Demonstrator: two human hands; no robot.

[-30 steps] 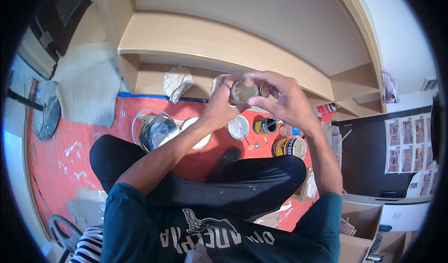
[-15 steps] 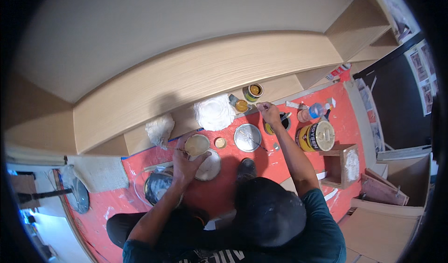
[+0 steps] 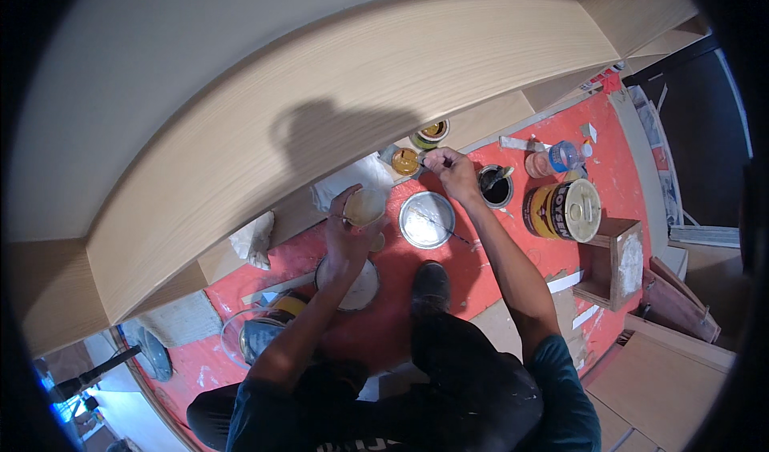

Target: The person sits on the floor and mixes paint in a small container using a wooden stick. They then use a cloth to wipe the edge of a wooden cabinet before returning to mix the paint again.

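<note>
In my left hand [image 3: 348, 236] is a round cup [image 3: 365, 207] with cream-coloured contents, the fingers wrapped round its side. My right hand [image 3: 451, 171] has its fingertips pinched together beside a small round container of amber liquid [image 3: 406, 162]. What the pinch holds, if anything, is too small to make out. Behind these stands an open can [image 3: 432, 131] with amber contents, partly under the shelf edge. A silver round lid [image 3: 427, 221] with a thin dark stick across its rim lies between my forearms. Below my left hand is a pale round tub [image 3: 360, 288], partly covered by my forearm.
To the right are an open can of dark liquid [image 3: 497, 186] with a brush in it, a plastic bottle [image 3: 553, 159], a yellow paint can [image 3: 565, 210] and a wooden box [image 3: 613, 264]. White cloth [image 3: 352, 181] lies near the shelf [image 3: 336, 103]. Red sheeting [image 3: 392, 324] covers the floor.
My left hand has carried the cup forward and rightward, nearer the amber container. My right fingertips are slightly closer to that container. The whole view has shifted and tilted.
</note>
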